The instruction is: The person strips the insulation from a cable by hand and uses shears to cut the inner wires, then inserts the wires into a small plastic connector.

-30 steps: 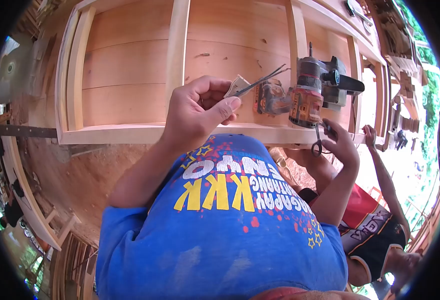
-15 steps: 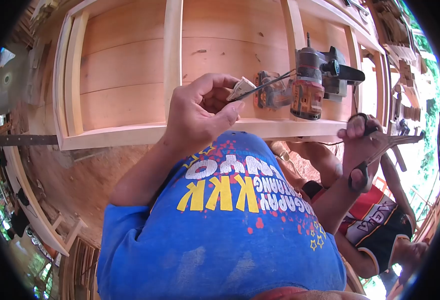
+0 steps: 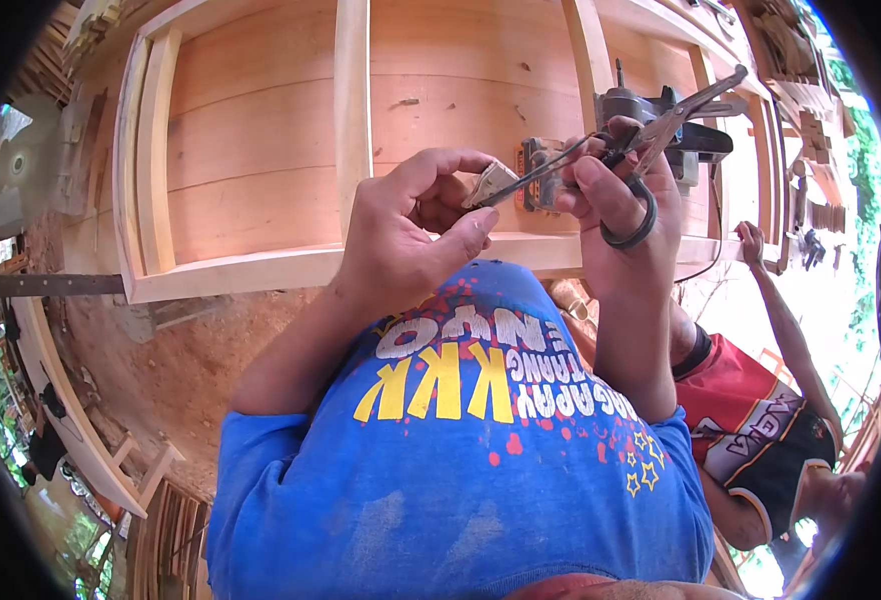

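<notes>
Pinched between the thumb and fingers of my left hand is a small whitish block, with a dark cord running from it to the right. My right hand is closed around a pair of scissors, its worn blades apart and pointing up and to the right. A black finger loop shows by my right thumb. The right fingertips are close at the far stretch of the cord. Behind this hand a power tool is partly hidden. An orange and black block lies beside it.
Before me is a wooden frame panel with crossbars. At the right, a person in a red and black shirt has a hand at the panel's edge. A fan stands at left, above a curved wooden piece.
My right hand has come up and left with the scissors, from the lower right to the cord near my left hand. The other person's hand now shows at the panel's edge.
</notes>
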The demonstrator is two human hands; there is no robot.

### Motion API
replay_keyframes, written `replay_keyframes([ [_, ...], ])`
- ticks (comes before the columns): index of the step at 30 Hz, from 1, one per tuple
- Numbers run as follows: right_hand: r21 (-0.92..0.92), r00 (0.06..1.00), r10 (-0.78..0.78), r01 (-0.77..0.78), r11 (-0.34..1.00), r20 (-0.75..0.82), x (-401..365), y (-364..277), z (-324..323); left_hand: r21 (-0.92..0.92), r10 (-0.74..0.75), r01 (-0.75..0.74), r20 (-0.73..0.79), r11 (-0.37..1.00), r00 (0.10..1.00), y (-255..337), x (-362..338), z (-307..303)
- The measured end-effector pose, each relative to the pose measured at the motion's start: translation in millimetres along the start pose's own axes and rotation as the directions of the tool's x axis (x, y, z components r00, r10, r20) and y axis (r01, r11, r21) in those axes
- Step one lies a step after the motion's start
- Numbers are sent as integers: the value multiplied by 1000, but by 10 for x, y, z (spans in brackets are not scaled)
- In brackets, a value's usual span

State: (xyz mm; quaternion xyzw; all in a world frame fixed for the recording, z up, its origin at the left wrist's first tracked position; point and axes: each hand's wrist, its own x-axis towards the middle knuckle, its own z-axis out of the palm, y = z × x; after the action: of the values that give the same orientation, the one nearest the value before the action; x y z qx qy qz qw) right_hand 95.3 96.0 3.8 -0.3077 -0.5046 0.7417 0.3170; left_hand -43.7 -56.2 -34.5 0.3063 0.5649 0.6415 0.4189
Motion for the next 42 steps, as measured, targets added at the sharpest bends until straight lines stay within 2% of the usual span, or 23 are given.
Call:
replay_keyframes([
  [5,-23,997,-62,63,998,47,46,28,103,-91,-35,35,0,995,999,-4,0,30],
  [8,-53,986,-82,91,994,148,132,27,38,-111,-57,59,19,992,998,24,-5,29],
  [12,-47,990,-87,92,995,110,135,6,152,-120,-95,109,118,987,988,43,21,-12],
  [14,-65,992,-83,90,994,98,140,20,165,-142,-61,80,129,987,990,6,30,-42],
  [18,-83,992,-95,102,991,78,153,49,166,-156,-40,59,122,986,992,-14,31,-52],
  [27,-32,987,-132,135,990,88,180,32,172,-208,-132,151,103,966,986,18,47,37],
  [36,-11,979,-167,170,985,116,184,-19,141,-221,-105,112,45,969,993,29,83,51],
  [42,8,964,-191,193,981,185,206,-50,115,-238,-25,41,74,970,997,6,100,65],
])
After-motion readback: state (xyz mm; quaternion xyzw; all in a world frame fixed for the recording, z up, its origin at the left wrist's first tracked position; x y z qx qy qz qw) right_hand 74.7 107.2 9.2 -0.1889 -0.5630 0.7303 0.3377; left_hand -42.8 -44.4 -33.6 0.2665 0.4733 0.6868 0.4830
